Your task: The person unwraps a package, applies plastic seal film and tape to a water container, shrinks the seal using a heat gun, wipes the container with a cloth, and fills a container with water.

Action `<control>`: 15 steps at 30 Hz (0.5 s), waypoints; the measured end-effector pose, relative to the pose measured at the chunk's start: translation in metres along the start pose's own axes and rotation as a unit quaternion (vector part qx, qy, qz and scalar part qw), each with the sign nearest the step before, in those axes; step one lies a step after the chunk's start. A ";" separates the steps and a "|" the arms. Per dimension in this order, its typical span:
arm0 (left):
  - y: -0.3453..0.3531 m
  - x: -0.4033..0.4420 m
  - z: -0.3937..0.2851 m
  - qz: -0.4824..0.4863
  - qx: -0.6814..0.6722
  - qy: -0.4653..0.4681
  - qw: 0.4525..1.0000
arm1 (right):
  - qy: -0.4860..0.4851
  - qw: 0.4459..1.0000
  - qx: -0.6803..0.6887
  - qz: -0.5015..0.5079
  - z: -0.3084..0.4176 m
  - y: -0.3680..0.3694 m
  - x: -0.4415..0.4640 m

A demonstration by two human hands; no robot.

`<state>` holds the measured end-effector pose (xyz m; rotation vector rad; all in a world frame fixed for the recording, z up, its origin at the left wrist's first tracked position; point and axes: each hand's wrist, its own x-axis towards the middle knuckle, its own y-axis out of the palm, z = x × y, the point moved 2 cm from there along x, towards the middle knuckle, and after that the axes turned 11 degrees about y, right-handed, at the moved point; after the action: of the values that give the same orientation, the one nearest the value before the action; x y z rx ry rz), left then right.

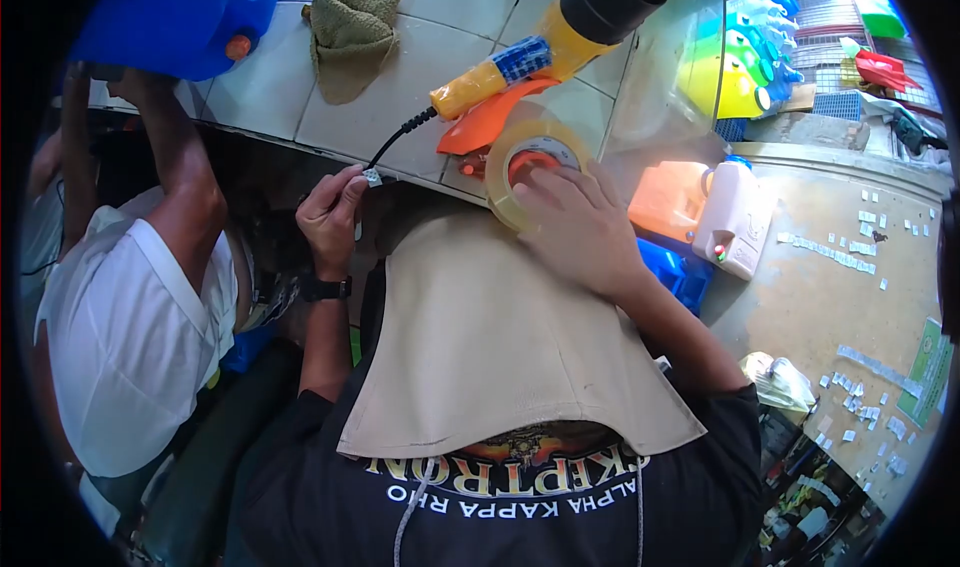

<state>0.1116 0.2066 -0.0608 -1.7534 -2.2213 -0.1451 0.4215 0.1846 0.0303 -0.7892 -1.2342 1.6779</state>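
My left hand (pixel 330 217) is closed in a pinch on a small printed label (pixel 373 178), just off the counter's front edge. My right hand (pixel 580 222) lies over a roll of clear packing tape (pixel 497 172), its fingers bent at the roll's core. Behind the tape is a flat orange thing (pixel 485 119), whose kind I cannot make out. A yellow heat gun (pixel 575 52) with a black front and blue tape round its handle lies beyond it. Its black cord (pixel 402 130) runs down toward my left hand. A beige apron (pixel 500 317) covers my front.
The white tiled counter (pixel 265 92) bears a folded tan towel (pixel 350 37) and a blue jug (pixel 180 17). A person in a white shirt (pixel 130 347) works at my left. On the right stand an orange jug (pixel 665 199) and a pale jug (pixel 735 217), beside a wall with small stickers.
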 end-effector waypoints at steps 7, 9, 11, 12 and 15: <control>-0.003 0.005 -0.006 0.044 0.007 0.017 0.999 | 0.046 0.998 0.016 -0.050 0.005 0.003 -0.006; -0.002 0.005 -0.008 0.050 0.006 0.030 0.998 | 0.056 0.996 0.056 -0.044 0.015 -0.014 0.003; -0.003 0.007 -0.008 0.039 0.009 0.034 0.999 | 0.104 0.989 0.021 -0.098 0.028 -0.028 0.016; -0.004 0.010 -0.006 0.042 0.009 0.036 0.998 | 0.106 0.989 0.022 -0.102 0.025 -0.023 0.022; -0.006 0.015 -0.003 0.033 0.010 0.048 0.998 | 0.123 0.985 0.059 -0.104 0.011 -0.005 0.039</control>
<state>0.1028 0.2184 -0.0531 -1.7681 -2.0878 -0.1866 0.3968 0.2165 0.0387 -0.7438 -0.9994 1.4230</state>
